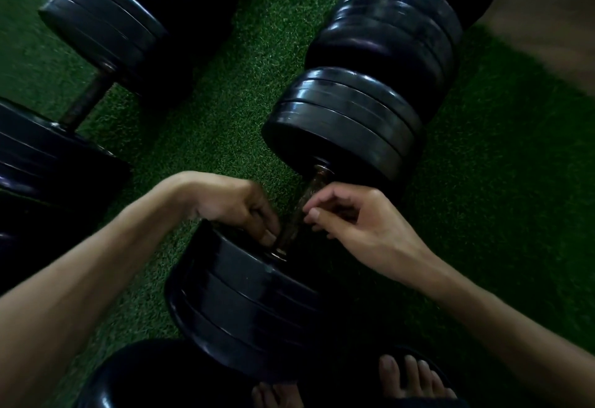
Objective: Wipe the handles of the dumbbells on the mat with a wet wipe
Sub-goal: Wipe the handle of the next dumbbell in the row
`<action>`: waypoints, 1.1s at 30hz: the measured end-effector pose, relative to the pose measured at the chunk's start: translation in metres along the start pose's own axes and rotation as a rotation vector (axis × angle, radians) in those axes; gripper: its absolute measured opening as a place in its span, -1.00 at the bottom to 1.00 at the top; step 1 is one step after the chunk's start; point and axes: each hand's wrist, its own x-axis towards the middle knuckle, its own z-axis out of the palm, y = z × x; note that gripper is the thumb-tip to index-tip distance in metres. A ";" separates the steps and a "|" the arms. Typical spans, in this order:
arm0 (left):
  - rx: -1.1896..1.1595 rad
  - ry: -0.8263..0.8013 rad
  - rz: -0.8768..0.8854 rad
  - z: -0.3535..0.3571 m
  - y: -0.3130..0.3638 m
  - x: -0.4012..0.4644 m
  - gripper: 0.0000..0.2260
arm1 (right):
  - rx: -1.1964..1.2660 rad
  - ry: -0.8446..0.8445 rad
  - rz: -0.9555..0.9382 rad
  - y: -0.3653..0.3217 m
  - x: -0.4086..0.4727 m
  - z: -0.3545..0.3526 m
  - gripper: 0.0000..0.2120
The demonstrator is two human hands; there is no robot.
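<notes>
the left hand (235, 205) curls its fingers around the lower end of the dumbbell handle (304, 205), right against the near weight plates (251, 295); whether a wipe sits under them cannot be told. the right hand (351, 224) hovers just beside the handle, fingers loosely bent, holding nothing (thumb and forefinger near the bar). farther out lie the far plates (347, 124), another dumbbell (106, 37) and green turf mat (225, 101).
</notes>
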 end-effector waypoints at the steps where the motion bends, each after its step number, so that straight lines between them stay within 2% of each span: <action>1: -0.036 0.003 0.008 -0.001 -0.002 -0.003 -0.88 | -0.002 -0.005 -0.001 0.000 0.000 -0.001 -0.93; 7: -0.138 -0.011 0.035 -0.005 -0.004 -0.015 -0.78 | 0.016 0.003 0.023 0.002 0.001 -0.006 -0.93; 13: -0.015 0.070 -0.039 0.007 0.003 0.000 -0.86 | 0.018 -0.018 0.030 0.002 0.003 0.001 -0.92; 19: -0.070 0.036 -0.010 0.000 0.005 -0.018 -0.64 | 0.012 -0.019 0.023 0.002 0.002 -0.005 -0.92; 21: -0.019 0.061 -0.025 0.004 0.008 -0.013 -0.58 | 0.014 -0.012 0.026 0.003 0.002 -0.005 -0.92; 24: 0.015 0.079 -0.041 0.009 0.011 -0.009 -0.54 | 0.015 -0.023 0.028 0.002 0.003 -0.001 -0.92; 29: -0.043 0.021 -0.002 0.002 0.013 -0.030 -0.49 | 0.003 -0.005 0.028 0.004 0.001 -0.003 -0.92; 33: -0.002 0.061 -0.053 0.005 0.016 -0.023 -0.46 | 0.002 0.002 0.034 0.004 0.001 0.000 -0.91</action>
